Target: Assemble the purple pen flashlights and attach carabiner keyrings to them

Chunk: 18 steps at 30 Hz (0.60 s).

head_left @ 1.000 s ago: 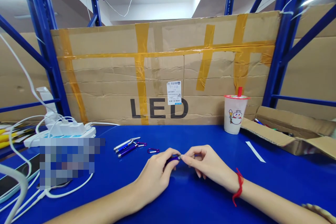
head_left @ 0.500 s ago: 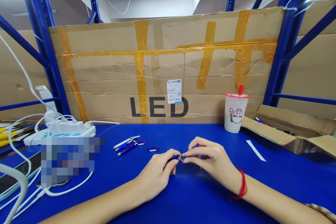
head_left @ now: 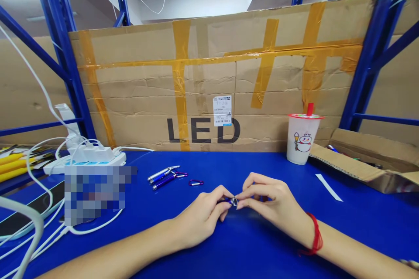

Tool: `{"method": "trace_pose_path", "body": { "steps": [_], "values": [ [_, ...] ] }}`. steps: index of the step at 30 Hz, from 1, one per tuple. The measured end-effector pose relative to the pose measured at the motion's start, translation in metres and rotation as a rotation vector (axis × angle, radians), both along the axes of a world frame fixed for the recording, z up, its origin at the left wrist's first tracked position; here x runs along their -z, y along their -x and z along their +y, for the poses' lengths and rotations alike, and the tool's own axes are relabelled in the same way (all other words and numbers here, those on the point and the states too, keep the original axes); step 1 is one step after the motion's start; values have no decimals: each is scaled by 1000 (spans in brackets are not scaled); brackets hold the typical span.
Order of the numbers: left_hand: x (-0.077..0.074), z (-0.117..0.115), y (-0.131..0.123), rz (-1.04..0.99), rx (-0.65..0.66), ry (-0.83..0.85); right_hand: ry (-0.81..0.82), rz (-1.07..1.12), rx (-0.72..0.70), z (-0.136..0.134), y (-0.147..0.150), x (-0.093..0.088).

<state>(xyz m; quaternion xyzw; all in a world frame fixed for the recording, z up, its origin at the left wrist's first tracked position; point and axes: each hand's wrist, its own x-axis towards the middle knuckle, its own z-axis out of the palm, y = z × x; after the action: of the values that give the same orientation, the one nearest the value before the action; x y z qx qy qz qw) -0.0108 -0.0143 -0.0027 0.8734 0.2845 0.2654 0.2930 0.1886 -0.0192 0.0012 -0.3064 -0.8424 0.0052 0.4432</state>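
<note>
My left hand (head_left: 207, 218) pinches a small penlight (head_left: 233, 202), a dark blue-purple tube with a shiny silver end. Most of its body is hidden behind my left fingers. My right hand (head_left: 266, 198), with a red string on its wrist, has thumb and fingers closed at the silver end. Whether a tiny part sits between those fingertips is too small to tell. Beyond my left hand lie slim metal penlights, a silver one (head_left: 163, 174) and a purple-blue one (head_left: 165, 181) with a carabiner. A loose purple carabiner (head_left: 196, 182) rests beside them.
A lidded paper cup (head_left: 303, 141) with a red straw stands at the back right. Beside it are an open cardboard box (head_left: 363, 170) and a white paper strip (head_left: 328, 187). At left sit a power strip (head_left: 98, 157), white cables and a phone (head_left: 31, 209).
The view has shifted slightly, so most things appear farther right. Both hands keep together at the penlight, whose silver end shows a little more clearly now.
</note>
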Motion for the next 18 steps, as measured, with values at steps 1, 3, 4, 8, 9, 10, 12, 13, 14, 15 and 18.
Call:
{"method": "trace_pose_path", "body": {
  "steps": [1,3,4,8,9,10,12,13,14,15,18],
  "values": [
    [0,0,0,4,0,1,-12,-13,3,0,0,0],
    [-1,0,0,9,0,-2,-38,-52,8,-1,-1,-1],
    [-1,1,0,9,2,-4,-54,-72,9,-1,-2,-1],
    [-2,3,-1,0,4,-19,-107,-117,9,-3,-4,-4],
    [-2,3,-1,-2,2,-24,-106,-113,7,-3,-4,-4],
    [-2,3,-1,-5,0,-28,-99,-107,5,-3,-4,-4],
    [-2,2,-1,-9,-8,-33,-80,-94,6,-3,-3,-4],
    [-2,2,-1,-12,-12,-34,-72,-91,8,-3,-3,-4],
    [-1,1,-1,-15,-16,-35,-65,-88,10,-3,-3,-4],
    [-1,1,-1,-18,-20,-36,-59,-84,13,-3,-2,-4],
    [0,1,-1,-31,-28,-31,-34,-61,29,-3,-1,-3]
  ]
}}
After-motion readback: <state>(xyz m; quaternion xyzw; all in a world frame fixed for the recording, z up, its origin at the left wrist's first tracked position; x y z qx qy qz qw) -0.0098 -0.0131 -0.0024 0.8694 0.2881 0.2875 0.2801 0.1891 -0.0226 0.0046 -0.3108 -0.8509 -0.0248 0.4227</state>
